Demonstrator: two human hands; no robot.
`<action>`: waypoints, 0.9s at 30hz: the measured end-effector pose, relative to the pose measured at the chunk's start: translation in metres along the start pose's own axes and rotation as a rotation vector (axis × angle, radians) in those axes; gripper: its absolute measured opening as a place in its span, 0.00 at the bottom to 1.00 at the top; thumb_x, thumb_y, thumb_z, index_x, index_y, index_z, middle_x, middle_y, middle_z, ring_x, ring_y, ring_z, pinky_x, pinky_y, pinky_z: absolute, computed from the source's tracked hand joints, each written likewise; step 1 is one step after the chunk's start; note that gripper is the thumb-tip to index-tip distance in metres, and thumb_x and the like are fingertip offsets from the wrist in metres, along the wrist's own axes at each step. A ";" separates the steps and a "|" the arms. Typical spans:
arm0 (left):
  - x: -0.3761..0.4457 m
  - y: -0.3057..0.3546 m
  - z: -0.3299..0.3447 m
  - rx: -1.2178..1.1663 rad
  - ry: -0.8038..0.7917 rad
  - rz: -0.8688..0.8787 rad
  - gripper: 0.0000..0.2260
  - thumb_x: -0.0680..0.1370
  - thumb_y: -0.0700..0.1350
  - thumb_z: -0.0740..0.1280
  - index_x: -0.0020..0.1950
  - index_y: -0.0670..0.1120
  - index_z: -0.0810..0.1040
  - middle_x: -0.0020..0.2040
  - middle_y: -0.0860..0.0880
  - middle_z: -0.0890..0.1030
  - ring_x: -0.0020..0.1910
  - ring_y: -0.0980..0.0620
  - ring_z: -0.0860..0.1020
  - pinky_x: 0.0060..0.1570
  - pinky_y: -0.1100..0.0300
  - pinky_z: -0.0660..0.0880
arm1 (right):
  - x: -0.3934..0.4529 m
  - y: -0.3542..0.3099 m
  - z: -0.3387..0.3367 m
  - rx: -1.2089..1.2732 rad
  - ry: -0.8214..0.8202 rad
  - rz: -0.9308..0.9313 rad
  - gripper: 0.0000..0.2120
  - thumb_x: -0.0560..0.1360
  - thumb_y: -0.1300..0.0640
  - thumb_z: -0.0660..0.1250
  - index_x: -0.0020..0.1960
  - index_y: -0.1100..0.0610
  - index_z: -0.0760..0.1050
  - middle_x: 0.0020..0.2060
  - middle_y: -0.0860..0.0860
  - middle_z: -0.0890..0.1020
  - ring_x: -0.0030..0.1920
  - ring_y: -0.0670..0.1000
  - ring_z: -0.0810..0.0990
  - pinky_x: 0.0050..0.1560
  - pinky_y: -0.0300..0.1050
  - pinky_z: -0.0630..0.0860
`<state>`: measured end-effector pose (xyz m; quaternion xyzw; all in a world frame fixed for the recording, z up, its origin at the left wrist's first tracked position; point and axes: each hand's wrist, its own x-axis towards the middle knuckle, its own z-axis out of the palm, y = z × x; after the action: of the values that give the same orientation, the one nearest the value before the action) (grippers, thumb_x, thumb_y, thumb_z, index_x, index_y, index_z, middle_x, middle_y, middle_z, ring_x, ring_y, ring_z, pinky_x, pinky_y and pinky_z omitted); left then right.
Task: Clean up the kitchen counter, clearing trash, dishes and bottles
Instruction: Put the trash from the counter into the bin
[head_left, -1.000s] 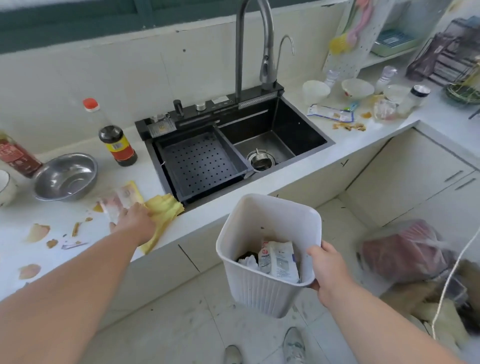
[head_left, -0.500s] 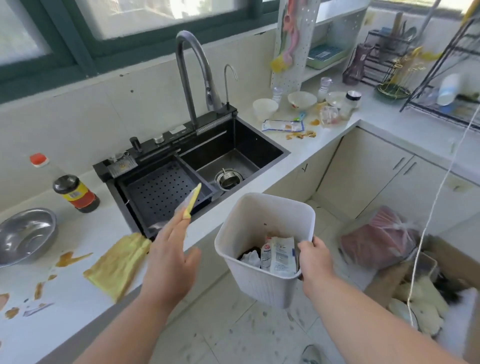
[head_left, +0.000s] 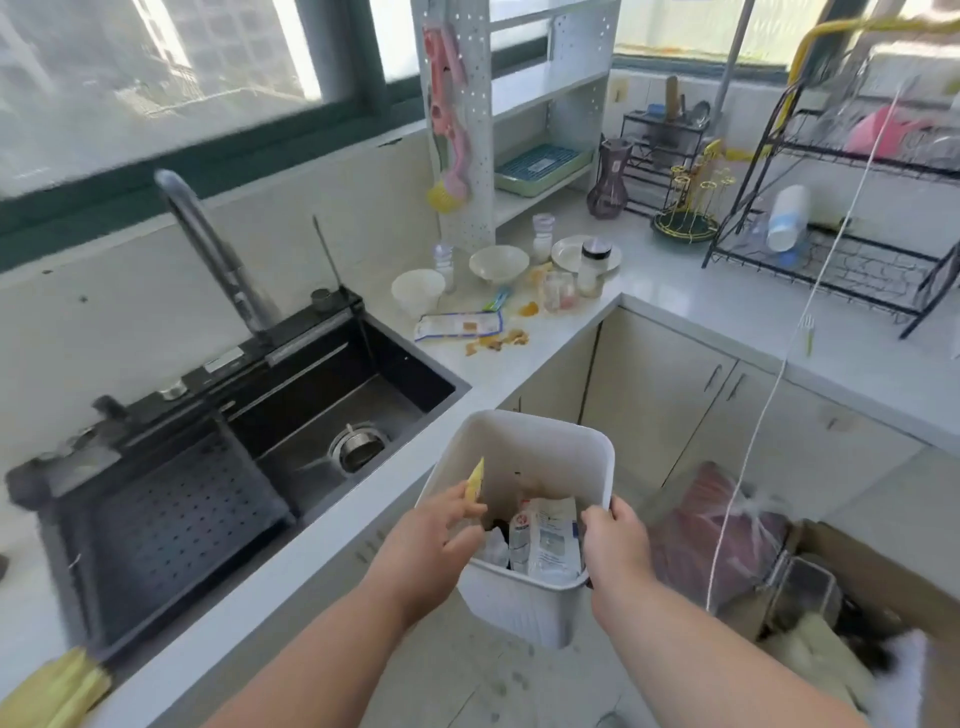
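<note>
The left hand (head_left: 431, 540) pinches a small yellow wrapper scrap (head_left: 474, 480) over the mouth of the white ribbed plastic bin (head_left: 524, 597), whose near rim the right hand (head_left: 615, 545) grips; packets already lie inside; the step looks like dropping trash, so next the fingers need only open; beyond the black sink (head_left: 311, 415), the white bench (head_left: 675, 306) corner holds bowls, jars, a flat blue-edged packet (head_left: 460, 325) and peelings.
</note>
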<state>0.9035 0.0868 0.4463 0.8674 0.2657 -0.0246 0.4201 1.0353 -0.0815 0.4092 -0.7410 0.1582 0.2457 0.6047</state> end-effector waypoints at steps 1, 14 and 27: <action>0.015 0.010 0.007 -0.019 -0.001 -0.020 0.16 0.81 0.49 0.66 0.68 0.57 0.84 0.78 0.61 0.72 0.76 0.58 0.72 0.69 0.61 0.67 | 0.016 -0.011 -0.007 -0.002 0.006 -0.002 0.15 0.72 0.59 0.59 0.50 0.51 0.82 0.41 0.53 0.85 0.38 0.56 0.79 0.41 0.48 0.73; 0.173 0.074 0.023 -0.122 0.262 -0.143 0.04 0.83 0.54 0.68 0.53 0.58 0.83 0.53 0.60 0.83 0.55 0.62 0.80 0.52 0.60 0.75 | 0.167 -0.105 -0.043 0.049 0.145 -0.062 0.20 0.83 0.65 0.59 0.72 0.57 0.77 0.43 0.47 0.79 0.38 0.44 0.74 0.34 0.41 0.67; 0.407 0.015 -0.050 0.380 0.171 -0.295 0.17 0.86 0.55 0.57 0.69 0.57 0.83 0.80 0.47 0.71 0.77 0.41 0.69 0.69 0.43 0.72 | 0.259 -0.134 -0.005 0.032 0.325 0.022 0.15 0.78 0.64 0.60 0.56 0.50 0.81 0.50 0.50 0.86 0.49 0.56 0.84 0.51 0.55 0.81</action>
<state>1.2506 0.2950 0.3814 0.8815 0.4147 -0.0618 0.2172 1.3222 -0.0408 0.3761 -0.7594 0.2661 0.1267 0.5801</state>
